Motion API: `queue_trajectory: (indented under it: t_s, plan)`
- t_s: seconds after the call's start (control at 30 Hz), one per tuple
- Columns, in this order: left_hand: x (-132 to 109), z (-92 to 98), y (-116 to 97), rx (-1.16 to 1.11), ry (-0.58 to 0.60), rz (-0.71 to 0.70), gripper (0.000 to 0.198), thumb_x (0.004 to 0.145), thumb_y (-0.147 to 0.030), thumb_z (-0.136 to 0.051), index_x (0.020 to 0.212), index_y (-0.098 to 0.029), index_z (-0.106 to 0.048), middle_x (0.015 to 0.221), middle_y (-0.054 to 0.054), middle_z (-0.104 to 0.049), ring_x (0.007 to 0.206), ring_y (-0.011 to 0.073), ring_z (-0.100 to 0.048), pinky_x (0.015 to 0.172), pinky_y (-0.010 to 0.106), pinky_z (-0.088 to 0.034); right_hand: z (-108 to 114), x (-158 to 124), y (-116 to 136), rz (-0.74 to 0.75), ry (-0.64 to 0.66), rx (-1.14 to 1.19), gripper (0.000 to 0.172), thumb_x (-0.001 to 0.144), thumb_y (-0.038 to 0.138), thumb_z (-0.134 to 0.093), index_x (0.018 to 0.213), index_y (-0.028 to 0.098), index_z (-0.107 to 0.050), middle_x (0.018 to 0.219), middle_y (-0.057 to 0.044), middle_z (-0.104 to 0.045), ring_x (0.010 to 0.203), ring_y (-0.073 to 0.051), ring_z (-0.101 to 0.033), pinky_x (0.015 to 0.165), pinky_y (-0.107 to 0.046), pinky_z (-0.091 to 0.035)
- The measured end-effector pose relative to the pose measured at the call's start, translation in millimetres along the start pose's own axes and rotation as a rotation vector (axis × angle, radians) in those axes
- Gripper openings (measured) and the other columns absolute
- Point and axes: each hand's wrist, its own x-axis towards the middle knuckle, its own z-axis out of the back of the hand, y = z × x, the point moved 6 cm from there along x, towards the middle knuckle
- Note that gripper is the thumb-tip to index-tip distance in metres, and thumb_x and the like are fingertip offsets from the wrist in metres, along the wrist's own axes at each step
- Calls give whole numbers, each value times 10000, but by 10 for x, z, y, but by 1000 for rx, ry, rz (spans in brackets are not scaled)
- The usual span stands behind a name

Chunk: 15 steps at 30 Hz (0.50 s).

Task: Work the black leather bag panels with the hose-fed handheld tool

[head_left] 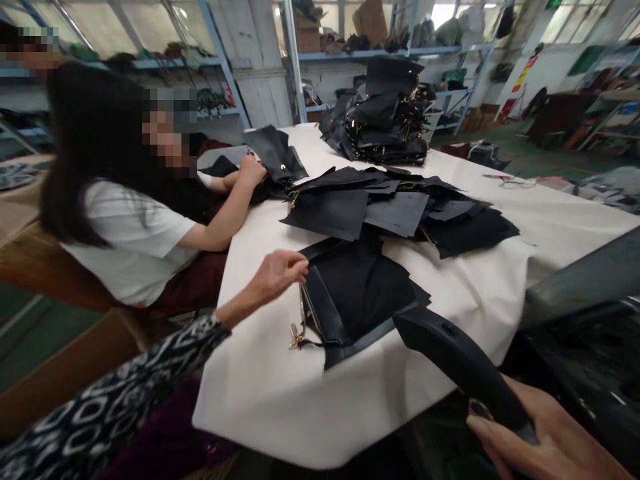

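Note:
A black bag panel (373, 293) lies on the white-covered table in front of me, with a gold-toothed zipper along its left edge and a gold zipper pull (294, 337) at the lower corner. My left hand (279, 272) is closed in a pinch at the panel's upper left corner; whatever is between the fingertips is too small to make out. In my right hand (540, 427) is a black curved handheld tool (450, 343), gripped by its handle at lower right. Its broad front end points at the panel's right edge.
Behind the panel lies a spread of black bag pieces (330, 210), and farther back a tall stack of them (385, 117). A co-worker (135, 233) sits at left, handling black pieces. The white table (280, 417) has its near edge below me. A grey beam (585, 273) crosses at right.

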Motion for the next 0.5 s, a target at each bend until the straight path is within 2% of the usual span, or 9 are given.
queue_trajectory:
  t_s: [0.07, 0.13, 0.2, 0.27, 0.4, 0.5]
  plan:
    - [-297, -202, 166, -51, 8, -9, 266, 814, -301, -494, 896, -102, -651, 794, 56, -667, 707, 168, -635, 675, 288, -524, -99, -41, 84, 28, 51, 38, 257, 760, 442, -493, 727, 187, -476, 630, -5, -544, 570, -135, -530, 521, -203, -442]
    - [-569, -322, 338, -130, -62, -26, 277, 830, -280, -449, 959, -127, -640, 895, 61, -662, 797, 161, -632, 741, 283, -527, -183, -115, 236, 79, 82, 87, 232, 754, 418, -494, 751, 187, -478, 662, -9, -554, 562, -138, -536, 497, -206, -437]
    - [-741, -391, 457, -157, -119, -54, 277, 827, -233, -424, 971, -137, -640, 937, 59, -646, 814, 145, -618, 760, 267, -525, -247, -202, 452, 176, 87, 119, 183, 732, 360, -492, 763, 180, -499, 679, -17, -566, 567, -144, -545, 508, -216, -439]
    - [-806, -424, 520, -166, -149, -75, 286, 821, -195, -399, 957, -146, -645, 934, 53, -626, 775, 129, -602, 700, 241, -528, -310, -268, 635, 230, 76, 139, 166, 707, 295, -480, 804, 167, -524, 674, -17, -566, 556, -141, -548, 507, -217, -434]
    - [-798, -428, 553, -247, -176, -122, 295, 824, -203, -373, 925, -154, -646, 909, 62, -571, 697, 127, -551, 461, 192, -478, -557, -230, 716, 123, 191, 201, 197, 754, 284, -482, 898, 151, -481, 603, 24, -512, 487, -105, -522, 422, -173, -383]
    - [-790, -419, 547, -203, -168, -197, 312, 793, -134, -365, 912, -154, -653, 903, 62, -557, 667, 114, -522, 462, 183, -459, -698, -93, 746, 156, 234, 224, 215, 796, 313, -500, 933, 152, -461, 548, 44, -501, 466, -98, -514, 421, -161, -377]
